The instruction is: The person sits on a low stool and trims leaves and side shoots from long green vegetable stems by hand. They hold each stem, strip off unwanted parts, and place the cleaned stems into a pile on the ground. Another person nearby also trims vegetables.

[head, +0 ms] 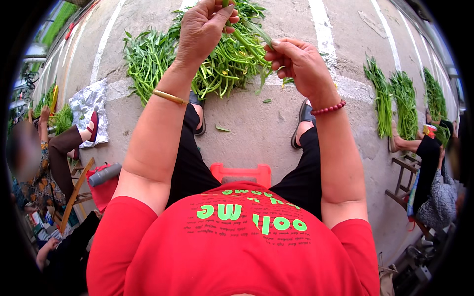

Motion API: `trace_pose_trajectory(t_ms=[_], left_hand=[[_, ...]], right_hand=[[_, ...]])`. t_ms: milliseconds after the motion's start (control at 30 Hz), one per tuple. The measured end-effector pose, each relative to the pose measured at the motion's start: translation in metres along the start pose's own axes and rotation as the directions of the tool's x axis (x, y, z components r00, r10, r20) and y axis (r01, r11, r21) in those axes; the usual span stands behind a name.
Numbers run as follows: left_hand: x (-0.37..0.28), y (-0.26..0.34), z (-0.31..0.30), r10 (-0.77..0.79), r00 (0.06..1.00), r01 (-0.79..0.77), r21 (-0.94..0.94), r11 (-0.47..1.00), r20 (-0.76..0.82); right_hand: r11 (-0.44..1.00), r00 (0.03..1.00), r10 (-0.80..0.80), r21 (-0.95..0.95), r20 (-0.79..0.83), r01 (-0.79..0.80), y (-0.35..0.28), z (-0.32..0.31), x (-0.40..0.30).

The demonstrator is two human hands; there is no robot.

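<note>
My left hand [207,27], at the top of the view, grips the green stem [241,40] of a leafy vegetable that looks like water spinach. Between the thumb and fingers of my right hand [298,61] is the tip of a long narrow leaf [261,32], which runs back towards the stem. Under both hands spreads a heap of the same greens [226,70] on the concrete, stems towards me. Part of the heap is hidden behind my left hand and forearm. Loose leaf bits [222,128] lie between my feet.
A red plastic stool [240,172] shows between my legs. To the right lie bundled greens [403,103] beside a seated person [439,199]. On the left are another seated person [37,185], a silver sheet [87,107], and a red bag [103,190] with a grey bottle [105,174].
</note>
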State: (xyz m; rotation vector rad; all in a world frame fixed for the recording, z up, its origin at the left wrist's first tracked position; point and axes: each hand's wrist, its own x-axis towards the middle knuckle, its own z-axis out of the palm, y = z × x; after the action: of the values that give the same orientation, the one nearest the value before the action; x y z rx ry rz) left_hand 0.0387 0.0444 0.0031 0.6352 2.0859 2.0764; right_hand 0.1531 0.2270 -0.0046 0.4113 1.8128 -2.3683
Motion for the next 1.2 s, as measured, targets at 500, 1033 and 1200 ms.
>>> trace_pose_trajectory(t_ms=[500,1033,1200], left_hand=[[-0.002,0.004,0.002,-0.026,1.0,0.026,-0.047,0.999,-0.002],[-0.003,0.006,-0.004,-0.067,0.996,0.062,-0.082,0.995,-0.056],[-0.003,0.006,-0.006,-0.061,0.996,0.058,-0.053,0.997,-0.067]], right_hand=[[0.999,0.974,-0.053,-0.022,-0.219,0.049,0.009,0.005,0.012],[0.991,0.984,-0.05,0.116,-0.17,0.071,0.014,-0.003,0.018],[0.974,0.994,-0.064,0.211,-0.084,0.08,0.009,-0.001,0.013]])
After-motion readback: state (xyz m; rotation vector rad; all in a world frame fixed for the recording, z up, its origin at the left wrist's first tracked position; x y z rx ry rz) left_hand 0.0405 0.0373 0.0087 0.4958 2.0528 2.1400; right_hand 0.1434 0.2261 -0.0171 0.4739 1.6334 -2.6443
